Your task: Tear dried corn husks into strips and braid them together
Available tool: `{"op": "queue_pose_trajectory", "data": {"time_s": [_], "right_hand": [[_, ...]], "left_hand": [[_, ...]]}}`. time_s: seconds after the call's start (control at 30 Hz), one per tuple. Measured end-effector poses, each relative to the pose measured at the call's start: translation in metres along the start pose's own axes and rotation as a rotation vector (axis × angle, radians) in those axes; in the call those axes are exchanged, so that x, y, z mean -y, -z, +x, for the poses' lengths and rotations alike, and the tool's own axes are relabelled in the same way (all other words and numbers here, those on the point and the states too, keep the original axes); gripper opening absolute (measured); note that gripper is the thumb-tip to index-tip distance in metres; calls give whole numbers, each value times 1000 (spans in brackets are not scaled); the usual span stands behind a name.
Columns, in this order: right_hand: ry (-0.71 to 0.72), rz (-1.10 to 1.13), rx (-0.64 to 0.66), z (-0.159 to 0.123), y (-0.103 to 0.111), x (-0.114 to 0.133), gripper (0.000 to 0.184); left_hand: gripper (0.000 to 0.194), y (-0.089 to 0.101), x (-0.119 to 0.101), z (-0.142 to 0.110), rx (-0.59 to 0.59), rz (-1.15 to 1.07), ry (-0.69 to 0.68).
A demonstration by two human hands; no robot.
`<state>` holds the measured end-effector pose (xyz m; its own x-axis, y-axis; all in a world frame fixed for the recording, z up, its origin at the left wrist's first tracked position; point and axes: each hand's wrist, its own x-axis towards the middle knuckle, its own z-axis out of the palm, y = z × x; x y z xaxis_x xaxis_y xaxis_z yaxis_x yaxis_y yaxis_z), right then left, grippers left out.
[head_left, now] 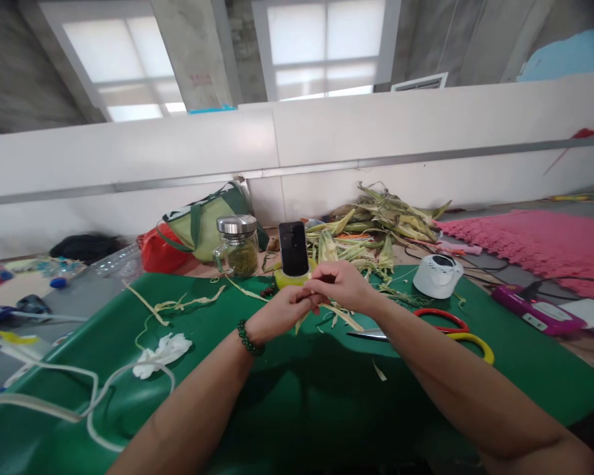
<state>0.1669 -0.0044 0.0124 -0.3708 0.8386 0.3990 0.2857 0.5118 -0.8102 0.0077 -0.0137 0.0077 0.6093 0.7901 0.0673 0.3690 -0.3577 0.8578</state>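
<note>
My left hand (283, 313), with a green bead bracelet (249, 338) at its wrist, is closed in a pinch. Against its fingertips, my right hand (345, 285) pinches as well. Both seem to hold a narrow strip of corn husk (345, 317), whose pale end sticks out under the hands; the fingers hide most of it. Just behind them a dark phone (293, 248) stands upright on a yellow-green base (288, 278). Beneath my right forearm lie scissors (443, 320) with one red and one yellow handle, blades partly covered.
A heap of corn husks (393, 214) rises at the back. On the green mat (297, 402) are a white device (438, 276), crumpled tissue (162, 354) and a pale cord (92, 396). A glass jar (241, 254) stands left of the phone. A purple power strip (537, 310) lies right.
</note>
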Motion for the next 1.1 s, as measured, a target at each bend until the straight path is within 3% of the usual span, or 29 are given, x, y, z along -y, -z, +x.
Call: {"op": "queue_pose_trajectory", "data": {"time_s": [0.13, 0.33, 0.6, 0.73, 0.87, 1.0, 1.1], "right_hand": [[3, 55, 0, -1, 0, 1, 22], [75, 91, -138, -3, -2, 4, 22], [-19, 38, -78, 8, 7, -10, 24], [-6, 83, -3, 6, 16, -6, 21], [68, 41, 153, -2, 22, 7, 22], [140, 43, 91, -3, 17, 6, 21], [118, 30, 42, -1, 13, -1, 27]], "left_hand": [[29, -3, 2, 0, 17, -32, -39], [23, -8, 8, 3, 18, -254, 28], [24, 0, 1, -1, 21, -719, 136], [26, 5, 2, -2, -57, -750, 194], [29, 10, 5, 0, -120, -764, 176], [26, 8, 5, 1, -123, -734, 145], [29, 6, 2, 0, -107, -657, 98]]}}
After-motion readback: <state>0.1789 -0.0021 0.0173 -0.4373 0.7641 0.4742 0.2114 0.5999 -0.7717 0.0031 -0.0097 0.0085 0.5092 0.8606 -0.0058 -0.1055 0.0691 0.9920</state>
